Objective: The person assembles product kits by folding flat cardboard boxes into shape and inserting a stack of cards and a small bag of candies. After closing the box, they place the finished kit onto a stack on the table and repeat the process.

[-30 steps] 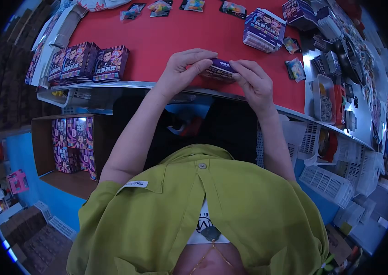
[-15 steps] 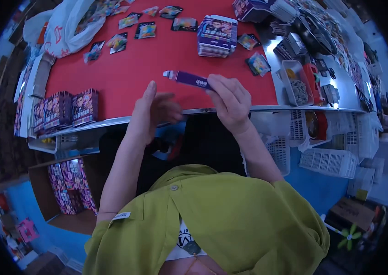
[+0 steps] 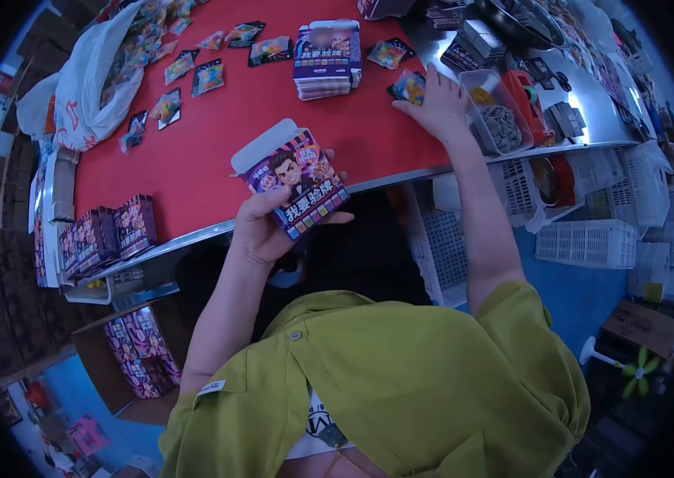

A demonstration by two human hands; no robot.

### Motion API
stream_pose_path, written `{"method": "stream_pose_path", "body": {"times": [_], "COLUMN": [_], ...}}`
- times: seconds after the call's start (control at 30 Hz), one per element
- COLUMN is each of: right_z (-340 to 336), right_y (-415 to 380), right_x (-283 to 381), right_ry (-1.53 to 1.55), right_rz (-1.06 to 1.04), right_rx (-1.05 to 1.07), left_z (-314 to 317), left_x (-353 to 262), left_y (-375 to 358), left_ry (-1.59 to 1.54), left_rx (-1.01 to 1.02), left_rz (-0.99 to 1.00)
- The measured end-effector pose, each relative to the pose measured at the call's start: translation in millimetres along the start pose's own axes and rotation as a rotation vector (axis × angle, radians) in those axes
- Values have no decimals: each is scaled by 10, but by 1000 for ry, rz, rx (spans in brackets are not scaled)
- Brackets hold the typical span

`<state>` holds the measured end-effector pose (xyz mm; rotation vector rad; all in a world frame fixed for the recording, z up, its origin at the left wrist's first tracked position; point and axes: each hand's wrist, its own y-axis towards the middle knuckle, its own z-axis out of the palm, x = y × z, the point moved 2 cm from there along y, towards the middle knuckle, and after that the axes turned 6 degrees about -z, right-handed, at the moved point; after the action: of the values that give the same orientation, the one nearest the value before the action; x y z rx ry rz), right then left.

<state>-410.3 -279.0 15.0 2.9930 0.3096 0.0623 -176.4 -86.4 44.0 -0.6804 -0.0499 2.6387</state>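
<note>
My left hand (image 3: 260,227) holds a purple printed carton (image 3: 297,183) with its front facing up and its white top flap raised. The thumb lies across the front, with the other fingers behind and below. Over the right part of the red table top, my right hand (image 3: 442,110) is open, fingers spread. Its thumb is right at a small clear packet of colourful pieces (image 3: 409,86). Just left of that lies another such packet (image 3: 389,53). A stack of flat cartons (image 3: 327,60) stands beyond the held carton.
Filled cartons (image 3: 106,235) stand at the table's left front edge. A white plastic bag (image 3: 102,84) full of packets lies at back left, with several loose packets beside it. Right of my right hand are a clear bin of grey pieces (image 3: 502,127) and a red tape dispenser (image 3: 530,107).
The carton, edge-on in my right hand before, is now in my left hand, front up with its top flap raised. My right hand has let go and moved right to a packet.
</note>
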Motion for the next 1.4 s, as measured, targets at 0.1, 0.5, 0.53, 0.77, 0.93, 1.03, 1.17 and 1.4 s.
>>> {"method": "stream_pose_path", "body": {"times": [0.1, 0.5, 0.53, 0.77, 0.93, 1.03, 1.17, 1.4], "right_z": [25, -84, -48, -48, -129, -115, -168, -626], "right_y": [181, 258, 274, 413, 336, 319, 235, -300], "right_x": [-23, -75, -88, -202, -109, -94, -188, 335], "right_ry": [77, 241, 241, 198, 113, 56, 321, 1211], "right_rz": [65, 211, 204, 227, 246, 243, 123, -332], "right_rx": [179, 254, 254, 311, 292, 196, 106, 69], "left_z": [-53, -41, -36, -60, -51, -20, -65, -89], "left_x": [-16, 41, 44, 81, 103, 107, 100, 151], "left_y": [-4, -80, -81, -162, -128, -122, -115, -88], "left_ry": [45, 47, 18, -7, -2, 40, 14, 180], "left_rx": [-69, -171, -165, -235, -208, -209, -225, -302], "left_rz": [11, -5, -3, 32, 12, -3, -25, -150]}}
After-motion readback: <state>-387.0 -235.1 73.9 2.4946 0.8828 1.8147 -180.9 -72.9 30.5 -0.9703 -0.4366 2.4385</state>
